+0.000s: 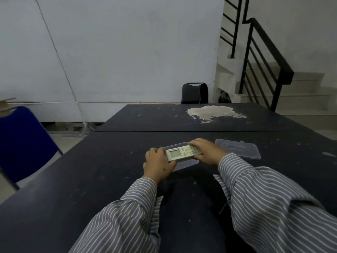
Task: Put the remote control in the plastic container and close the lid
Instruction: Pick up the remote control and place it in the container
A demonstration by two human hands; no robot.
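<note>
Remote [183, 153]: gripped endwise, left hand [158, 162] and right hand [206, 151] fingers clenched, level over container [186, 164] for lowering. Lid [238, 148]: set aside right on tabletop [91, 170], keeping opening clear.

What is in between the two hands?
The white remote control spans the gap between the left hand and right hand, both gripping its ends over the clear container, in the head view.

the scene is looking dim and bluish, with soft, even light and no glare. the hands are casting only a faint shadow on the dark table [91, 179]. wide-angle distortion is bending the stair railing [264, 57] and the wall lines near the edges. fine detail is looking soft throughout.
</note>
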